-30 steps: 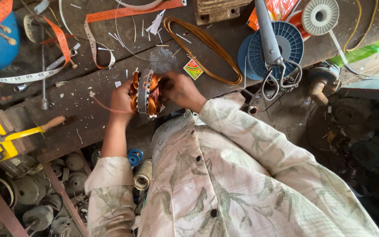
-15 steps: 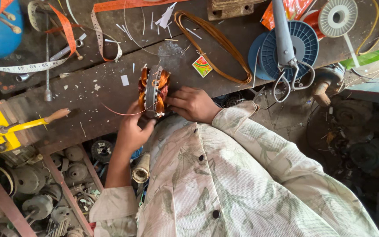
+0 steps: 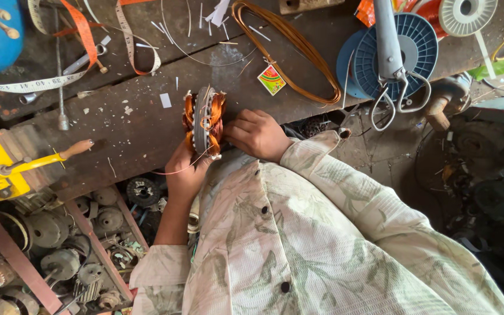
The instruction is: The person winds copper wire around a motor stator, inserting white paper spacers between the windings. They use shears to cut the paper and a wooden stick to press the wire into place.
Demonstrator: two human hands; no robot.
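Note:
A round motor stator wound with orange copper wire stands on edge at the near side of a dark wooden workbench. My left hand grips it from below. My right hand holds its right side, fingers curled against the windings. A thin loose strand of copper wire trails left from the stator.
A loop of copper wire with a small coloured card lies behind the stator. Blue spools, scissors, a measuring tape, a yellow hand winder and paper scraps lie about. Old motor parts fill racks below left.
The view has shifted, so bench and stator sit lower in frame. My left hand has slid from the stator's left side to beneath it. Both hands keep hold.

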